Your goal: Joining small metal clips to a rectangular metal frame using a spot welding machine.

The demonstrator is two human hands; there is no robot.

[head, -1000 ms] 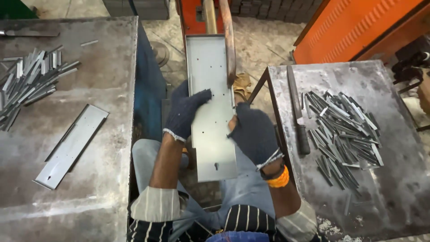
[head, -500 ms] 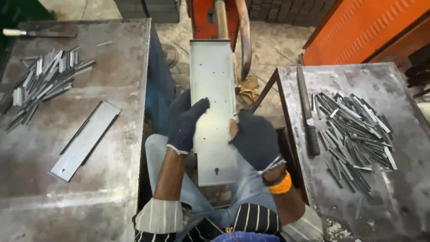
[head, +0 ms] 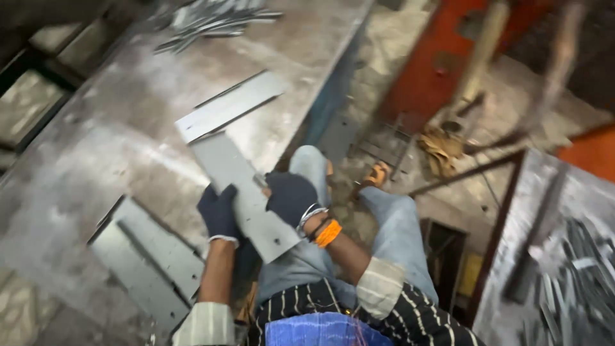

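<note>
A long grey metal plate [head: 240, 192] lies slanted over the edge of the left desk [head: 115, 147], its near end sticking out above the person's lap. The left hand [head: 220, 213], in a dark glove, is clamped on the plate's left edge. The right hand [head: 291, 195], also gloved, grips the right edge, with an orange band [head: 328, 234] at its wrist. Just beyond the plate lies a second flat strip [head: 230, 106], and another panel [head: 144, 263] rests near the desk's front. A heap of small metal pieces [head: 214, 19] sits farther back.
</note>
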